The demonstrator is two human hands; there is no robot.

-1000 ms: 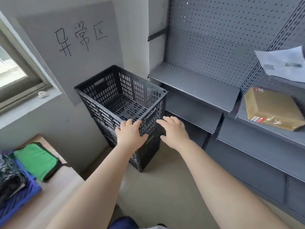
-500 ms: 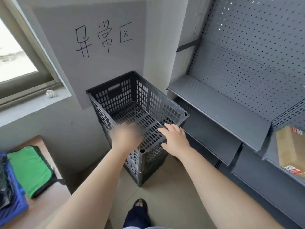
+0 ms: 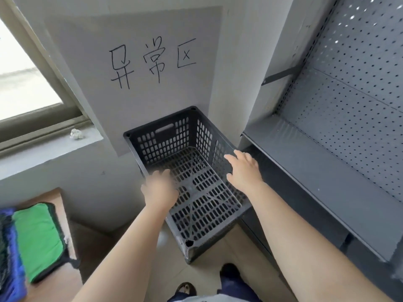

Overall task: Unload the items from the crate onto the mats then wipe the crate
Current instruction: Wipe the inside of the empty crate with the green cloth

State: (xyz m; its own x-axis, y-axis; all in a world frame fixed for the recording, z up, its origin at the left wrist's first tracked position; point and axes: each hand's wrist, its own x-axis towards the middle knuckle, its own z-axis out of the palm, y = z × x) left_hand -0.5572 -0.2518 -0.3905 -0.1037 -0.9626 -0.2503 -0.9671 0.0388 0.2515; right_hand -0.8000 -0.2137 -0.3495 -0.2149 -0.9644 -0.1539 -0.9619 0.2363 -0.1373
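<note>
An empty black slotted crate (image 3: pixel 165 140) stands in the corner below a grey wall sign, on top of another black crate. My left hand (image 3: pixel 160 190) is blurred, at the crate's left rim, fingers apart. My right hand (image 3: pixel 244 168) reaches over the right rim with fingers spread; whether it touches the rim is unclear. Neither hand holds anything. At the lower left a green cloth (image 3: pixel 37 238) lies on a wooden table (image 3: pixel 60 199), beside a blue mat (image 3: pixel 11 258).
Grey metal shelving (image 3: pixel 316 171) with a perforated back panel fills the right side, its lower shelf edge close to the crate. A window sill (image 3: pixel 50 147) with a crumpled scrap is on the left. My feet show on the tiled floor (image 3: pixel 209 271).
The view has come closer and more above the crate. Both hands moved from the near rim apart to the left and right rims. The cardboard box on the shelf left the view.
</note>
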